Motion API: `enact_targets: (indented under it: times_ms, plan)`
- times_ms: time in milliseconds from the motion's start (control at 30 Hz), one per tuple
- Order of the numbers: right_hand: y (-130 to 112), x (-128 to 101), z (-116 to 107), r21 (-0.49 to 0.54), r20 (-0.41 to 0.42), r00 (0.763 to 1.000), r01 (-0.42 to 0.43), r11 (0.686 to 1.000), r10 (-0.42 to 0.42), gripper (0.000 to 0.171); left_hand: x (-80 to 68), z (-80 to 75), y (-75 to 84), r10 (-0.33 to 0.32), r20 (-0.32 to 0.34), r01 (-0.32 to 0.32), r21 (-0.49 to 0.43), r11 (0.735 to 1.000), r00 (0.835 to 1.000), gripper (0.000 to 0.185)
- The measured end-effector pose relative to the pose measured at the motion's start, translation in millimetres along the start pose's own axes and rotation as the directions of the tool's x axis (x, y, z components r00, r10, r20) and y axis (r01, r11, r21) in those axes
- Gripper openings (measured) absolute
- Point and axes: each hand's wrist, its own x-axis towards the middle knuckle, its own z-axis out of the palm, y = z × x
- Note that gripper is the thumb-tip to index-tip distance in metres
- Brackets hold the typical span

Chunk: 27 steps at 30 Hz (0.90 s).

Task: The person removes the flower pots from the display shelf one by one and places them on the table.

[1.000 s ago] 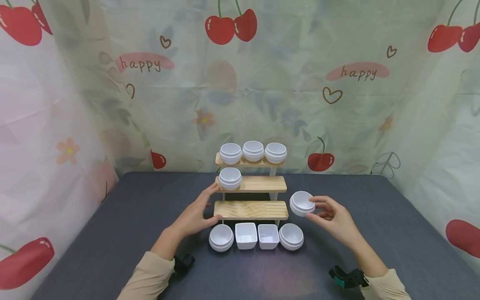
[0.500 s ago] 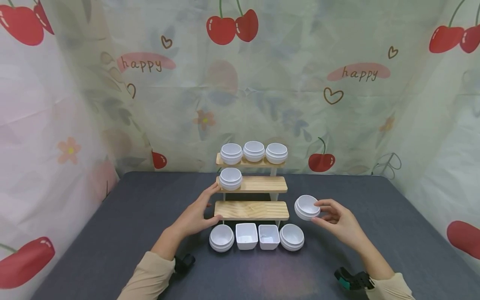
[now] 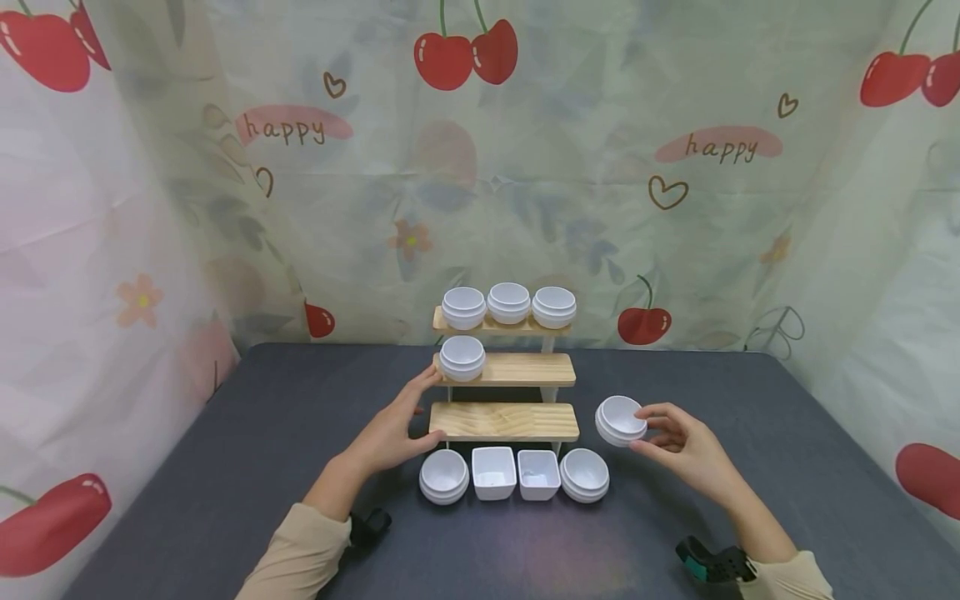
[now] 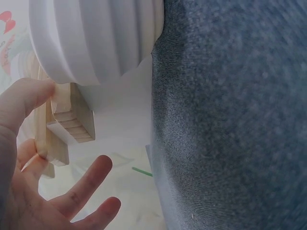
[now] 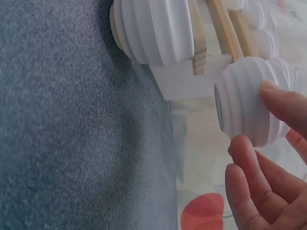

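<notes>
While the left hand (image 3: 390,433) rests open-fingered against the left end of the wooden rack (image 3: 504,420), the right hand (image 3: 678,446) pinches a ribbed white bowl (image 3: 621,420) just right of its bottom shelf; judged mid-transfer, needing level carry.

A dark grey cloth-covered surface (image 3: 225,467) carries a three-tier wooden shelf (image 3: 504,421); before it stand two round white ribbed bowls (image 3: 443,475) and two square white cups (image 3: 492,472).
</notes>
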Motion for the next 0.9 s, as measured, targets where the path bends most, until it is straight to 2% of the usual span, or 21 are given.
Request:
enact_targets:
  times_ms: [733, 900]
  plan:
    - [16.5, -5.3, -5.5, 0.036, 0.058, 0.998, 0.008, 0.999, -0.010, 0.035, 0.2, 0.6, -0.6, 0.006, -0.003, -0.006, 0.000, 1.000, 1.000, 0.083]
    - [19.9, -6.1, -6.9, 0.031, 0.079, 0.997, -0.016, 0.999, 0.014, 0.036, 0.0, 0.3, -0.1, 0.004, -0.003, -0.004, 0.002, 1.000, 1.000, 0.083]
